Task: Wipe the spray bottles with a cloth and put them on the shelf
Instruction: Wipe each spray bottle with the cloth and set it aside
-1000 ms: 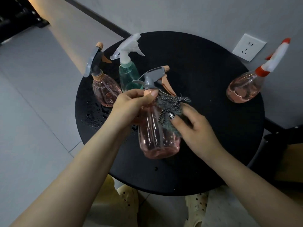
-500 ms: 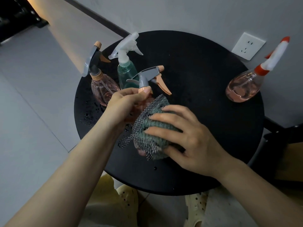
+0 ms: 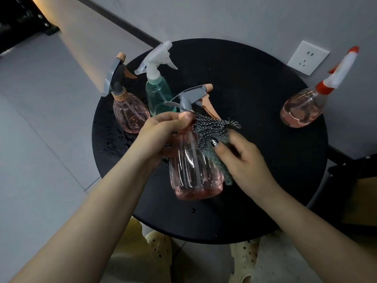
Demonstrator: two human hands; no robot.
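Note:
Over the round black table [image 3: 255,94], my left hand [image 3: 161,135] grips the neck of a clear pink spray bottle [image 3: 193,172] with a grey head and peach trigger. My right hand [image 3: 242,162] holds a grey-green checked cloth [image 3: 212,133] against the bottle's right side and shoulder. At the table's back left stand a second pink bottle [image 3: 130,113] and a green bottle [image 3: 158,94] with a white head. A pink bottle [image 3: 302,107] with a red-and-white nozzle stands at the right edge. No shelf is in view.
Water drops [image 3: 116,148] lie on the table's left part. A white wall socket [image 3: 308,57] sits on the grey wall behind. A dark piece of furniture [image 3: 350,180] adjoins the table on the right. My feet in pale shoes [image 3: 161,250] are below the table's near edge.
My right hand has moved the cloth from the front of the held bottle's body, which it covered, up to the right side near the neck. The bottle's body now shows.

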